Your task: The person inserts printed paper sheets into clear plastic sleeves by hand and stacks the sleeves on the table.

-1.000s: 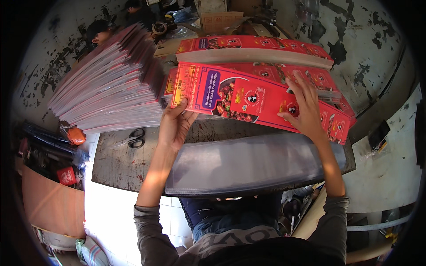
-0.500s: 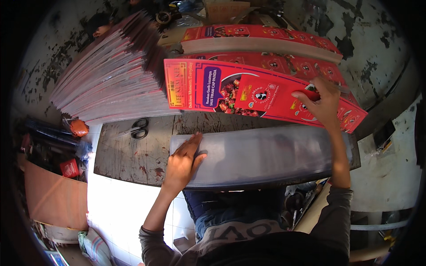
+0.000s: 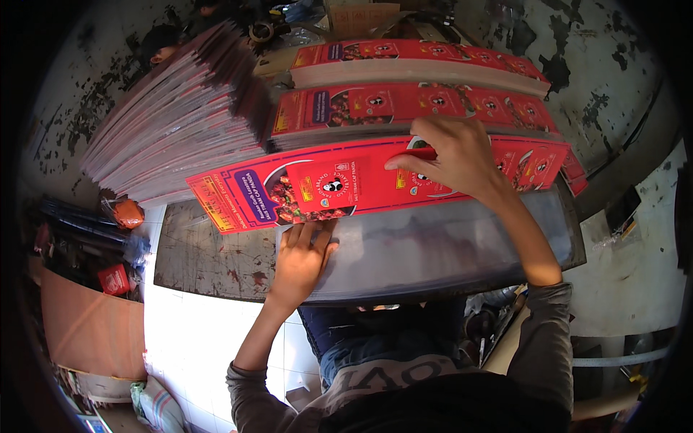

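While the right hand [image 3: 451, 155] lies spread with loose, open fingers on top of a red flat carton [image 3: 375, 184], the left hand [image 3: 299, 260] sits near its near edge, fingers fairly straight and tucked just under that edge, palm on the grey board [image 3: 447, 245]; whether it actually pinches the carton I cannot tell. That one carton lies across the middle of the bench, tilted a touch, its left end over the dark worn tabletop [image 3: 209, 252] and its right end running under the right wrist. Beyond it, farther off, two stacks of the same red cartons lie in rows: the nearer stack [image 3: 404, 108] just behind the right hand, the far stack [image 3: 419, 61] behind that. To the far left, one big fanned pile [image 3: 173, 123] of flat sheets leans edge-on, touching the loose carton's left end. Down on the left, below the bench, one orange bag [image 3: 128, 213] and one small red packet [image 3: 115, 279] sit among dark clutter.
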Demonstrator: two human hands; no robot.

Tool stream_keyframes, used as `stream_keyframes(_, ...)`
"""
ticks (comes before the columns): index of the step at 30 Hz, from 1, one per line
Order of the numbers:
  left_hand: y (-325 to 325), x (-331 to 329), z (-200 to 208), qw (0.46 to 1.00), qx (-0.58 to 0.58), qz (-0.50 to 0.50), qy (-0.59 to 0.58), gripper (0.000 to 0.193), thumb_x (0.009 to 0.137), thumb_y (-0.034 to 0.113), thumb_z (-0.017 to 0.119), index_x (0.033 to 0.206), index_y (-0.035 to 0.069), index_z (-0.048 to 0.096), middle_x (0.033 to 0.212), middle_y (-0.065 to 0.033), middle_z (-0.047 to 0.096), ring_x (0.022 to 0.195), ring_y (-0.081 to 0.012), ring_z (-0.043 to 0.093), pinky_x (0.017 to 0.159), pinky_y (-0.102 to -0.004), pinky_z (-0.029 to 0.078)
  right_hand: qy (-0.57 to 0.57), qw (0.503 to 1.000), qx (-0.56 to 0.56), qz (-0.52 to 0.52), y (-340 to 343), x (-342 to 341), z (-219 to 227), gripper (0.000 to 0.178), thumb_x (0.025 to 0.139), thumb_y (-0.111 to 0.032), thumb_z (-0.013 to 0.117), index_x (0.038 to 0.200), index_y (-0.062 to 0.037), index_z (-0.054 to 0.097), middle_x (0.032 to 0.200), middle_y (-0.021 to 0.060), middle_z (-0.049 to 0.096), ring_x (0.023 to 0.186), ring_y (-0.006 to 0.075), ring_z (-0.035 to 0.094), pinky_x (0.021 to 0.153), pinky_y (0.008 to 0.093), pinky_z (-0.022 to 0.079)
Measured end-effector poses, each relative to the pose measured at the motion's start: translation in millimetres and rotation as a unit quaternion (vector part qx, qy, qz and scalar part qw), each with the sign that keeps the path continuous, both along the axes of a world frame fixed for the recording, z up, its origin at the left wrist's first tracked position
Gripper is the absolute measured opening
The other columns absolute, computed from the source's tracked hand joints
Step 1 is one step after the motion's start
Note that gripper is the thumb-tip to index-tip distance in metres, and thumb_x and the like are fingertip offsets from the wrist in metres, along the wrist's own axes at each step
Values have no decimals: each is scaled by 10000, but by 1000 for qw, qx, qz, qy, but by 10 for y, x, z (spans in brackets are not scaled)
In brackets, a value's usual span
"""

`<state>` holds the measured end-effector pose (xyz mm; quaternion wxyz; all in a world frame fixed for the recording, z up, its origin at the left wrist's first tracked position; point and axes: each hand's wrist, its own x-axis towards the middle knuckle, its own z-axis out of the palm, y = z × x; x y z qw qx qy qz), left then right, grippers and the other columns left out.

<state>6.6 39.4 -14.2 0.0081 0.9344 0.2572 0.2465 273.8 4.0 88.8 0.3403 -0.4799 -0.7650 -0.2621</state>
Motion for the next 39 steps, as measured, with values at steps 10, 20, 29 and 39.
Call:
stream_keyframes(10,-51,10,82,999,9,-16,-35,281,761,53,558,1041,62,579,899,-70,494,857,-220,477,783,-372,360,43,999,6,25,131,-368,139,423,637,-427,737,635,-70,510,569,33,559,481,177,545,424,296,410)
stream_keyframes(20,-83,16,69,992,98,-28,-70,228,664,46,565,887,75,602,754,-20,544,703,-186,537,690,-316,413,57,997,13,48,455,-1052,444,439,682,-444,682,654,-30,540,514,83,555,472,237,584,420,331,454)
stream_keyframes(29,-161,20,62,994,100,-13,-51,254,638,4,570,888,54,569,842,-68,566,780,-264,529,709,-361,400,159,978,-31,133,622,-1546,393,444,700,-423,673,651,-4,532,445,105,523,449,259,589,387,374,447)
stream_keyframes(39,-132,66,39,993,89,51,-50,145,750,79,561,894,63,568,909,-59,569,797,-231,532,749,-354,400,143,988,-15,47,703,-1291,411,411,707,-410,671,677,-13,569,488,108,556,486,256,605,421,368,467)
